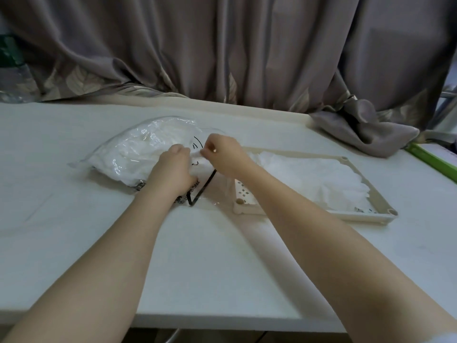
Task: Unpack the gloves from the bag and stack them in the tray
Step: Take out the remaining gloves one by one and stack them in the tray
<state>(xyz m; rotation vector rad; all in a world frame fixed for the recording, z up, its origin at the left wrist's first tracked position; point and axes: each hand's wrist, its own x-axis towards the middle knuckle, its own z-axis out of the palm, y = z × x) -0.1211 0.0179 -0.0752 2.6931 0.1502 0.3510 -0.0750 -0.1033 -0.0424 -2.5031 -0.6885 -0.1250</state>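
While both hands pinch crinkly clear bag [138, 149] | left hand [173, 167] | right hand [223, 154] | soft white gloves [309, 179] in rectangular tray [378, 194]

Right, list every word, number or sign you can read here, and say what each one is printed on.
No text here can be read.
Clear plastic bag: black printed marks near its open end, between the left hand and right hand; curved strokes only, partly hidden by the hands, not legible.
Bag, lower edge by the left wrist: a short line of black print, too small and blurred to read.
Tray: a dotted pattern on its floor, no lettering.
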